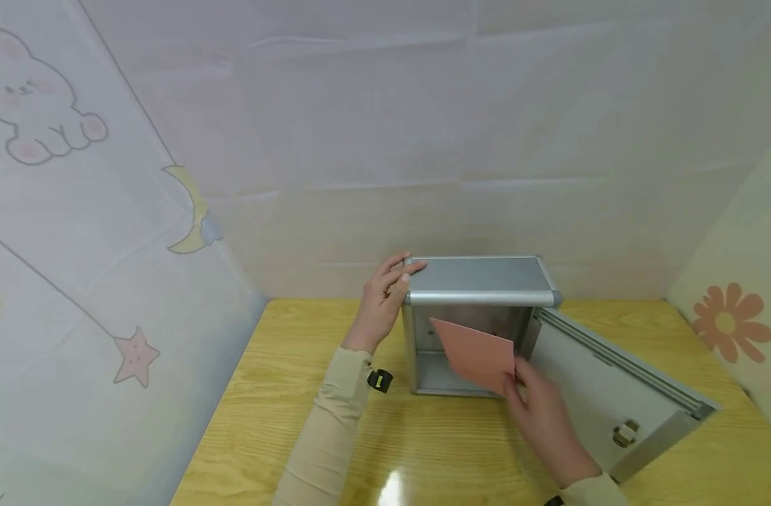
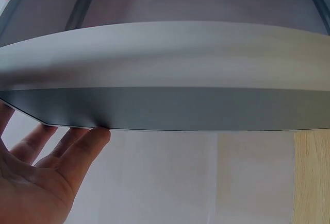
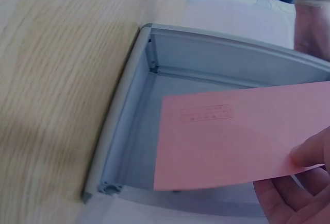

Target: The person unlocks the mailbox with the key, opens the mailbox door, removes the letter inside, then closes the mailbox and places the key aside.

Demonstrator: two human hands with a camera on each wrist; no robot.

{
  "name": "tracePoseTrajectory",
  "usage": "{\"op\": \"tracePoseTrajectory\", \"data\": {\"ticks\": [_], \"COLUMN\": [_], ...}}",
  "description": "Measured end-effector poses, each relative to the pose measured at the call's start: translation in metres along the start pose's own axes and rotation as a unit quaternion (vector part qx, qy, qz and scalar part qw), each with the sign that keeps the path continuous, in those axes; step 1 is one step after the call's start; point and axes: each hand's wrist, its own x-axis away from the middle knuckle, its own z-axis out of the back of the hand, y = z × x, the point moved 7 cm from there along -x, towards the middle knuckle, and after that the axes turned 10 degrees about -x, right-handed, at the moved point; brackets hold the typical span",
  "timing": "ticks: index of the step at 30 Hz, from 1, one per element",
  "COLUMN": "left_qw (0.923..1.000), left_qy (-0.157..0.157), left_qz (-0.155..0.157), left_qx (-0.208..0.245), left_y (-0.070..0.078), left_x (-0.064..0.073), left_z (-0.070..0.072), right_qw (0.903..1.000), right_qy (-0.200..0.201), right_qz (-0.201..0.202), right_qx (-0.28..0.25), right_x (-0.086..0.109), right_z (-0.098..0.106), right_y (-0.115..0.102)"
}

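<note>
A grey metal box point(image 1: 480, 275) stands on the table, its front door point(image 1: 606, 379) swung wide to the right. My left hand point(image 1: 385, 299) rests on the box's upper left corner, fingers fairly straight over the edge; the left wrist view shows its fingertips touching the side panel point(image 2: 206, 108). Between thumb and fingers, my right hand point(image 1: 540, 400) pinches a pink envelope point(image 1: 476, 355) by its right end. The envelope is tilted in front of the box's opening; in the right wrist view it overlaps the interior point(image 3: 206, 54), and small printed marks show on it.
A lock fitting point(image 1: 625, 433) sits on the inner face of the door, which reaches toward the table's right side. The wooden table point(image 1: 296, 365) backs onto a pale wall covering point(image 1: 360, 140) with printed cartoon figures at the sides.
</note>
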Motion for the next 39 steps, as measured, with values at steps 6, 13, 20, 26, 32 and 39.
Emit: {"op": "tracePoseTrajectory", "data": {"ticks": [6,13,20,26,32,39], "left_qw": [1.0000,0.9999,0.9999,0.9996,1.0000,0.9999], "left_qy": [-0.002,0.000,0.001,0.006,0.005,0.000], "left_qz": [0.005,0.003,0.004,0.016,0.004,0.010], "left_qx": [-0.004,-0.010,-0.014,-0.022,-0.006,-0.002], "left_y": [-0.003,-0.031,-0.042,-0.041,-0.015,0.001], "left_x": [0.000,-0.002,-0.002,-0.002,-0.001,-0.001], "left_z": [0.000,-0.010,-0.012,-0.010,-0.004,-0.001], "right_qw": [0.9978,0.9870,0.9734,0.9605,0.9617,0.9359], "right_qy": [-0.012,-0.062,-0.106,-0.090,-0.163,-0.303], "right_qz": [0.053,0.116,0.158,0.233,0.179,0.088], "right_qx": [0.038,0.091,0.128,0.123,0.129,0.157], "right_x": [0.007,0.023,0.047,0.066,0.084,0.090], "right_z": [0.014,0.016,0.013,0.004,-0.014,-0.035], "right_y": [-0.022,-0.039,-0.039,-0.039,-0.023,-0.013]}}
